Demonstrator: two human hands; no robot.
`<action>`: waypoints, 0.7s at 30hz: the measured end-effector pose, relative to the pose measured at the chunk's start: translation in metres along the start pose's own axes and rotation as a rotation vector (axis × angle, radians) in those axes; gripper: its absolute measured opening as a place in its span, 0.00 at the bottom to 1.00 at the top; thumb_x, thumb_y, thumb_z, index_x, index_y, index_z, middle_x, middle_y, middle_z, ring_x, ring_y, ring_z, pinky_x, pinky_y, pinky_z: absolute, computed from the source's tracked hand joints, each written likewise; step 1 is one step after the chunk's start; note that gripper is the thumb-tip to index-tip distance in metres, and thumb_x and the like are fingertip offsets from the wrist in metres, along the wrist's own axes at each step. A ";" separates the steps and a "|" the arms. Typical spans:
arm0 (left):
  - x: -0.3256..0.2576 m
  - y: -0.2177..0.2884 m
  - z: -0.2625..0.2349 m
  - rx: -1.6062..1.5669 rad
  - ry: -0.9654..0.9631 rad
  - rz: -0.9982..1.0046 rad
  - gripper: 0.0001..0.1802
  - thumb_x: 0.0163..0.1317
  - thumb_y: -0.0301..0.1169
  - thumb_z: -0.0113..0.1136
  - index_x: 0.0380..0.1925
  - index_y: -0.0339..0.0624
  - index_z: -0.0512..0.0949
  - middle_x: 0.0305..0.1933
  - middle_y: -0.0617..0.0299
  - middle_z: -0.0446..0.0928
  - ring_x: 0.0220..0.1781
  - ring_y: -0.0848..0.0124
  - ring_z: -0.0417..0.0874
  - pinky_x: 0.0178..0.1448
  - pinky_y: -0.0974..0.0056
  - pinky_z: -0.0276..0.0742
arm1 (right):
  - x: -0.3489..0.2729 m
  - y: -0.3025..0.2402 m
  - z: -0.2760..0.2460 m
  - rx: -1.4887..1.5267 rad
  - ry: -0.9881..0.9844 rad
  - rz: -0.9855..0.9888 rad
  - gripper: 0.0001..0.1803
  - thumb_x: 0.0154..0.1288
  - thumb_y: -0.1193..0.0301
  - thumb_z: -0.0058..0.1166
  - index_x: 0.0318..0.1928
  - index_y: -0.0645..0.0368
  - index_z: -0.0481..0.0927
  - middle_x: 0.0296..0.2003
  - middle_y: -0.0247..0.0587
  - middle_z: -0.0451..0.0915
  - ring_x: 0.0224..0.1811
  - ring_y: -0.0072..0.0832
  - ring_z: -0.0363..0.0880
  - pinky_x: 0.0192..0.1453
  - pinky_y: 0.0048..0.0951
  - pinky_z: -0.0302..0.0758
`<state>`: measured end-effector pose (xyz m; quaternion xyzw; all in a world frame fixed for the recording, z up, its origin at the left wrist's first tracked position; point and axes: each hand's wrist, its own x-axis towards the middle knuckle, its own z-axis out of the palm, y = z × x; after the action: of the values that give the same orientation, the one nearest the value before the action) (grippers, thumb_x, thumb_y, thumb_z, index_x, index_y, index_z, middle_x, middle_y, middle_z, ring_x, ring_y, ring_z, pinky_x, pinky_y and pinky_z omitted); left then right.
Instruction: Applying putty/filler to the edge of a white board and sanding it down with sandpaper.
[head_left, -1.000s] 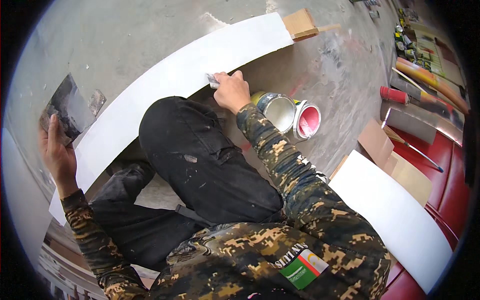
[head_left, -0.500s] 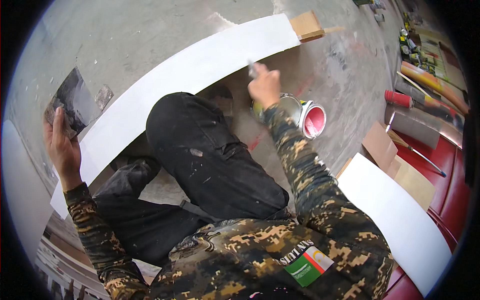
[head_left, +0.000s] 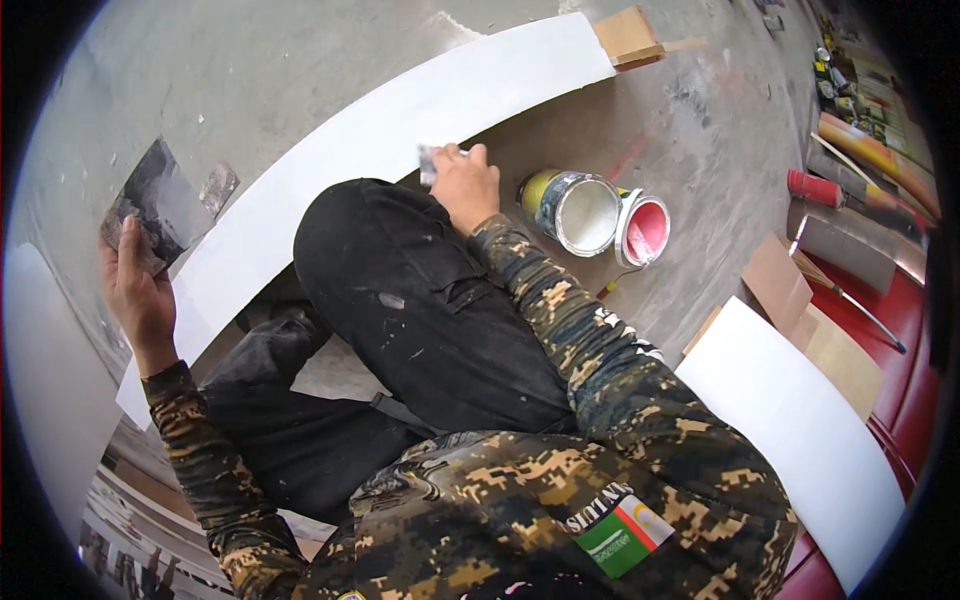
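Observation:
Between the fingers and thumb of my left hand is a flat, dark square plate with grey smears, held over the left part of a long white curved panel. My right hand is closed around a small scraper, whose grey blade shows at the panel's near edge. Whether the blade touches the panel, I cannot tell. Right of that hand stand an open can of whitish material and a smaller one, a pinkish-red can.
My bent knee sits close to the panel. A small grey piece lies beyond its left part, and a wooden block adjoins its far end. Another white panel, a brush and a red roll are at right.
My right hand has moved left along the panel's near edge with the scraper, uncovering the whitish can. My left hand still holds the plate in nearly the same place.

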<state>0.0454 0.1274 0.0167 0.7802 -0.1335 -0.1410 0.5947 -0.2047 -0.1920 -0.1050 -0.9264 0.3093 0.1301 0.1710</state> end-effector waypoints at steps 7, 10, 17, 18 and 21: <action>0.003 0.007 0.016 -0.353 0.009 -0.079 0.18 0.74 0.30 0.53 0.60 0.36 0.71 0.57 0.56 0.79 0.57 0.68 0.82 0.60 0.64 0.81 | 0.011 0.057 0.019 0.055 0.400 -0.123 0.28 0.53 0.73 0.54 0.58 0.58 0.77 0.55 0.36 0.79 0.51 0.43 0.71 0.50 0.46 0.72; 0.004 0.008 0.012 -0.437 0.000 -0.104 0.17 0.74 0.29 0.52 0.60 0.37 0.71 0.57 0.57 0.79 0.57 0.69 0.82 0.60 0.65 0.81 | -0.014 0.061 0.027 -0.040 0.386 -0.161 0.28 0.52 0.74 0.56 0.58 0.57 0.77 0.55 0.37 0.79 0.51 0.43 0.71 0.49 0.45 0.72; 0.001 -0.007 -0.002 -0.274 -0.069 0.005 0.20 0.75 0.26 0.51 0.64 0.35 0.67 0.57 0.56 0.79 0.58 0.70 0.81 0.62 0.68 0.80 | 0.027 0.099 -0.034 0.108 0.253 0.234 0.23 0.59 0.71 0.48 0.56 0.54 0.81 0.47 0.45 0.82 0.51 0.49 0.74 0.56 0.48 0.75; 0.001 -0.005 0.001 -0.315 -0.048 -0.013 0.19 0.75 0.26 0.51 0.63 0.35 0.68 0.57 0.56 0.79 0.58 0.69 0.81 0.62 0.68 0.80 | 0.037 0.101 -0.040 0.091 0.243 0.284 0.22 0.59 0.70 0.48 0.54 0.54 0.82 0.48 0.46 0.82 0.52 0.49 0.75 0.58 0.48 0.74; 0.002 0.002 0.003 -0.460 -0.001 -0.111 0.19 0.75 0.27 0.52 0.63 0.35 0.69 0.58 0.56 0.78 0.59 0.69 0.81 0.62 0.68 0.80 | 0.039 0.076 -0.039 0.123 0.135 0.332 0.22 0.59 0.70 0.48 0.54 0.54 0.82 0.48 0.44 0.82 0.53 0.47 0.74 0.59 0.49 0.73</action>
<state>0.0458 0.1238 0.0178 0.6300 -0.0549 -0.2003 0.7483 -0.2159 -0.2849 -0.1011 -0.8571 0.4759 0.0751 0.1823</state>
